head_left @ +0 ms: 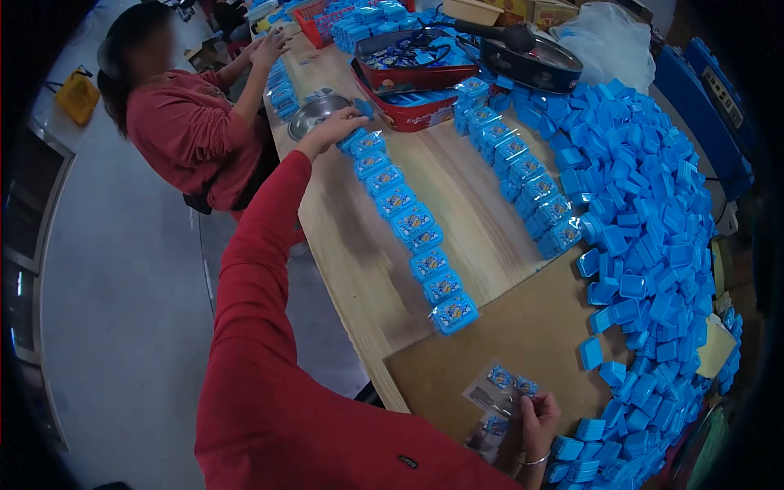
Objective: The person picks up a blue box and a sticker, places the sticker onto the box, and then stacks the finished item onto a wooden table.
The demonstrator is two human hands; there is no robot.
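Note:
My left hand stretches out to the far end of a row of small blue plastic boxes. Its fingers close around a blue box there, mostly covered by the hand. Printed cartoon labels show on the lids in this row. Beside that hand stands a round metal bowl. Close to my body, my right hand pinches a clear sheet of stickers between thumb and fingers. Several printed stickers are on the sheet, above a brown board.
A large heap of blue boxes covers the table's right side. Stacked labelled boxes form a second row. Red containers and a dark round pan stand farther back. At left, a person in a red top works across the table edge.

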